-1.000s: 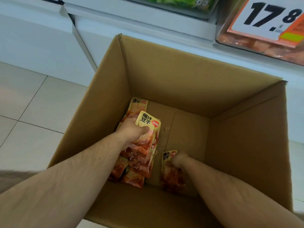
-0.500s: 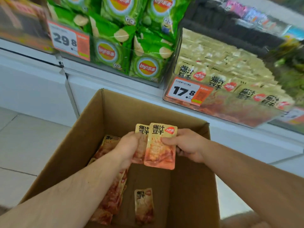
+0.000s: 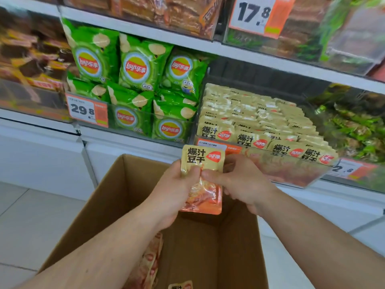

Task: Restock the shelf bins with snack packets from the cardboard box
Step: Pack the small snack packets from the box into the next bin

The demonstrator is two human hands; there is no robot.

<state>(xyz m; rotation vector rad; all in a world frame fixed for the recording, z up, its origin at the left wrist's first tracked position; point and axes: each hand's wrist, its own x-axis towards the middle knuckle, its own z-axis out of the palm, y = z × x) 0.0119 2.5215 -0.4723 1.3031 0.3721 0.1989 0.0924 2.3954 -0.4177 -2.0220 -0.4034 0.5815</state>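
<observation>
I held the snack packet (image 3: 201, 180) upright between both hands: my left hand (image 3: 175, 192) gripped its left edge, thumb pressed on the front, and my right hand (image 3: 242, 182) pinched its right side. Directly below my grip stood the open cardboard box (image 3: 108, 207), with more packets (image 3: 149, 265) lying in its bottom. Just beyond and to the right of my grip sat the clear shelf bin (image 3: 291, 170), filled with rows of the same packets; green chip bags (image 3: 137, 67) filled the bin to its left.

The clear bin (image 3: 291, 174) is packed with packets (image 3: 260, 122) to its front wall, open only above them
</observation>
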